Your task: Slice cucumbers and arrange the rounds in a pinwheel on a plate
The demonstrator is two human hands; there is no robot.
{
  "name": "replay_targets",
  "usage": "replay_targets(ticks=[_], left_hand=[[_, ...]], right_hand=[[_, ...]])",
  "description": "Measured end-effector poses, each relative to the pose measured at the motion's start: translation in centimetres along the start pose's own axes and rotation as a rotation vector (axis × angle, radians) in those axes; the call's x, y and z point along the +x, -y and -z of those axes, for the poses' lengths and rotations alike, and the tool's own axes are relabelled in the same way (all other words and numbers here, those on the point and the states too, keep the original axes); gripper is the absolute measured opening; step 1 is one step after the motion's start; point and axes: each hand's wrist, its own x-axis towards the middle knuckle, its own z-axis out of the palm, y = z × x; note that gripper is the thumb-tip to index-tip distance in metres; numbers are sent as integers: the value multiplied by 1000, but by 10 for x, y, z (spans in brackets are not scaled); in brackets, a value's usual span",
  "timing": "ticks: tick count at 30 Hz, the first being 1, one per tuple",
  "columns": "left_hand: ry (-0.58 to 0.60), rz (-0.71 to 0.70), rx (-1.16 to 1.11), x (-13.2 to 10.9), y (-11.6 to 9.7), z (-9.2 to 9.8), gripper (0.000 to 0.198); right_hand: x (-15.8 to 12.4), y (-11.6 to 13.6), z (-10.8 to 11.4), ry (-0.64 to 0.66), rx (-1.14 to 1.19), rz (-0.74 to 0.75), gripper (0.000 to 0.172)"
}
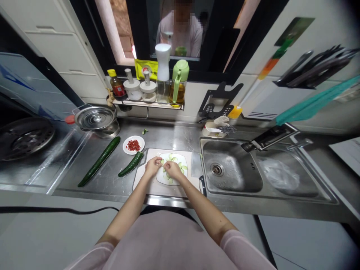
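Observation:
A white plate (159, 179) with thin cucumber slices (183, 167) arranged on it rests on a light cutting board (149, 189). Over the plate's left half, my left hand (152, 167) is closed, its fingertips pinching a pale cucumber slice. My right hand (172, 170) is beside it, thumb and finger pressed together at what looks like a slice, mostly hidden by the fingers. A knife (203, 185) lies along the board's right side, its black handle toward me. To the left are a cut piece of cucumber (131, 165) and a small dish (142, 141) of chopped red chili.
A whole cucumber (99, 161) lies farther left, near a lidded steel pot (108, 129). The double sink (233, 168) is at the right, with a plastic bag (281, 174) in it. A seasoning rack (146, 104) hangs behind the counter.

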Motion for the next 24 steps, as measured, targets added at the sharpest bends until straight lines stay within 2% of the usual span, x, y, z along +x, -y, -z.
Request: replay_targets(ticks=[9,17,24], left_hand=[[6,3,63,-1,-5,-2,33],[-12,8,165,-10,-20,2,31],[3,-8,327,-16,-35,6,29]], right_hand=[[-1,0,3,-4,-20,4,15],[0,0,2,26,-55,-23,13],[-2,7,1,29,-236,-49,15]])
